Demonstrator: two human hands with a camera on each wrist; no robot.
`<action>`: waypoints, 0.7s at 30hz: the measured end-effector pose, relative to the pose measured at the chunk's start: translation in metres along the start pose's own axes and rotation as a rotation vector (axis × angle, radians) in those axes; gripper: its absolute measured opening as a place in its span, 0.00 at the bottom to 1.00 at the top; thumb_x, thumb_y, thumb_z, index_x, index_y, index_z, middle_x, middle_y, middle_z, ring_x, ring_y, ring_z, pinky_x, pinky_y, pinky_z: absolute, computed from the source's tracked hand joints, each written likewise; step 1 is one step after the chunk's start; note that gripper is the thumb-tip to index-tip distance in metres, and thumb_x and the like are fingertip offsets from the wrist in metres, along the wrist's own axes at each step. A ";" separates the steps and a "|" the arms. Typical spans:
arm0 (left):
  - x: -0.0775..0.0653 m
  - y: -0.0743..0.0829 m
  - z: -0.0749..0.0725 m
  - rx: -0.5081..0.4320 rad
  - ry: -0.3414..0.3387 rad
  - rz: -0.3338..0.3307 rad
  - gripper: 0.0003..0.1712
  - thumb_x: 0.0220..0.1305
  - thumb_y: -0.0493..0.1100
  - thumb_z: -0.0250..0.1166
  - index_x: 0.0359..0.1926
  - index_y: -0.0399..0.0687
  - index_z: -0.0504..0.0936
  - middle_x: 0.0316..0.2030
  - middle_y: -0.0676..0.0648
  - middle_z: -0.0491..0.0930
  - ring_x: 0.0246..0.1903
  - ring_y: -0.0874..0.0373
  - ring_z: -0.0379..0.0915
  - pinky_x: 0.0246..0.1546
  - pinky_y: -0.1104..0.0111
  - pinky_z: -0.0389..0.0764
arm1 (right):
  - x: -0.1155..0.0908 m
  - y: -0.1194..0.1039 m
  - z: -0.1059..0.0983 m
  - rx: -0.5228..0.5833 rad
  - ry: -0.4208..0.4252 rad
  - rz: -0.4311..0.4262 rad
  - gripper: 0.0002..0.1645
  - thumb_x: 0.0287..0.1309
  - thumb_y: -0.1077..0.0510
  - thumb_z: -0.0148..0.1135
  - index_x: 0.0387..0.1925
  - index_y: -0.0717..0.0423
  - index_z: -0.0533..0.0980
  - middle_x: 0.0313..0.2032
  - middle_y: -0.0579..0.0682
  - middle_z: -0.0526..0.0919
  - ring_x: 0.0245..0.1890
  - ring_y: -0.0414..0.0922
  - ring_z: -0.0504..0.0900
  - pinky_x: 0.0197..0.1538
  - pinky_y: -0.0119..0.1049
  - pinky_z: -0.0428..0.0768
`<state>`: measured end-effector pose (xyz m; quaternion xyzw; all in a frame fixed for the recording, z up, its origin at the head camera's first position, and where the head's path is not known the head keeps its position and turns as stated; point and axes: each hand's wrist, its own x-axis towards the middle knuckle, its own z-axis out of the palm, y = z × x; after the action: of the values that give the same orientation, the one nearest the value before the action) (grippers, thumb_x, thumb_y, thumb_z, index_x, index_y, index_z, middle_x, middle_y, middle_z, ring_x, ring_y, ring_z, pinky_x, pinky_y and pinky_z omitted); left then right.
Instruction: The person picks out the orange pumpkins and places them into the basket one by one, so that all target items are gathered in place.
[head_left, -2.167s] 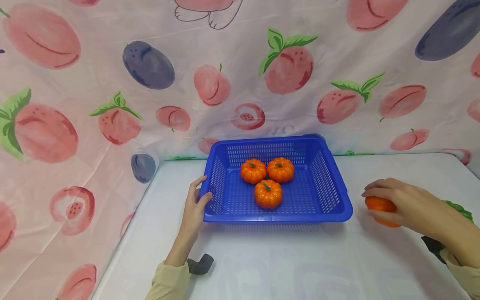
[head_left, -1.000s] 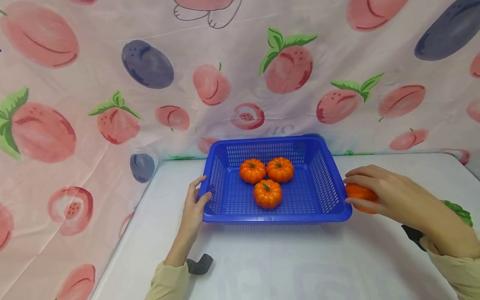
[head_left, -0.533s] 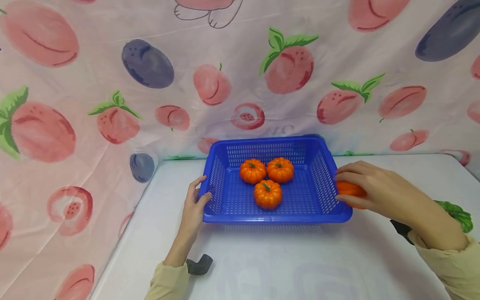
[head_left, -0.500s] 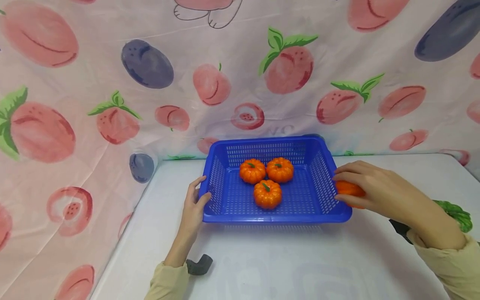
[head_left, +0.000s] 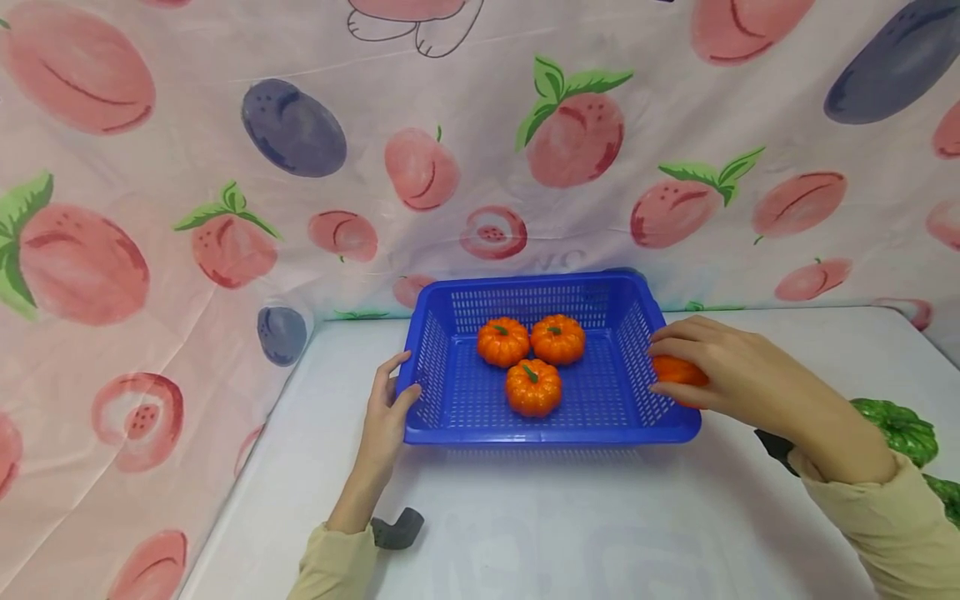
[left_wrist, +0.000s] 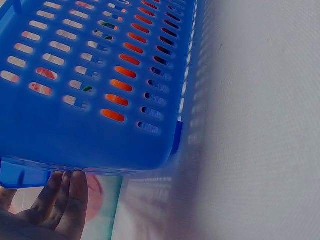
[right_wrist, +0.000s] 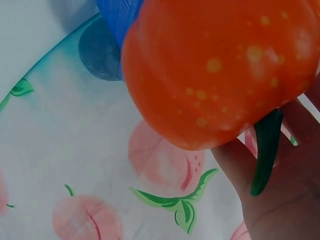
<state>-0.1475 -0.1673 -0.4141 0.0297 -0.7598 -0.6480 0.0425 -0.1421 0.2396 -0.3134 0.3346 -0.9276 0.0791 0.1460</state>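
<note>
A blue perforated plastic basket (head_left: 555, 435) stands on the white table, with three small orange pumpkins (head_left: 533, 388) grouped inside it. My left hand (head_left: 386, 421) holds the basket's left rim, thumb over the edge; in the left wrist view its fingers (left_wrist: 75, 200) show under the rim. Over the basket's right rim, my right hand (head_left: 723, 367) grips another orange pumpkin (head_left: 678, 372), which it partly covers. The right wrist view shows this pumpkin (right_wrist: 215, 70) large, its dark green stem pointing toward the palm.
Green pumpkin-like vegetables (head_left: 896, 429) lie at the right, partly behind the right sleeve. Dark wrist-camera parts show by the left wrist (head_left: 397, 529) and the right wrist. A fruit-print cloth (head_left: 480, 167) hangs behind and to the left of the table (head_left: 555, 525).
My right hand has carried the gripped pumpkin leftward, from beside the basket to over its right rim. The left hand and the pumpkins in the basket stay put.
</note>
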 end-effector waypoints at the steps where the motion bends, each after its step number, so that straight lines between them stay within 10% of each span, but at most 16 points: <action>1: 0.000 0.000 0.000 0.002 0.001 0.003 0.29 0.73 0.37 0.51 0.73 0.54 0.61 0.57 0.33 0.72 0.55 0.42 0.72 0.55 0.55 0.72 | 0.001 0.000 0.000 0.003 -0.015 0.011 0.22 0.48 0.48 0.77 0.45 0.50 0.84 0.50 0.52 0.83 0.53 0.54 0.79 0.47 0.51 0.82; 21: -0.001 0.000 0.001 -0.025 -0.008 0.002 0.30 0.73 0.37 0.51 0.73 0.53 0.60 0.59 0.33 0.71 0.54 0.43 0.72 0.51 0.60 0.74 | 0.020 -0.007 0.003 0.028 -0.072 -0.010 0.21 0.51 0.46 0.75 0.45 0.51 0.84 0.50 0.53 0.84 0.55 0.56 0.79 0.53 0.55 0.79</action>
<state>-0.1471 -0.1667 -0.4141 0.0257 -0.7518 -0.6577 0.0404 -0.1526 0.2214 -0.3092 0.3438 -0.9294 0.0794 0.1082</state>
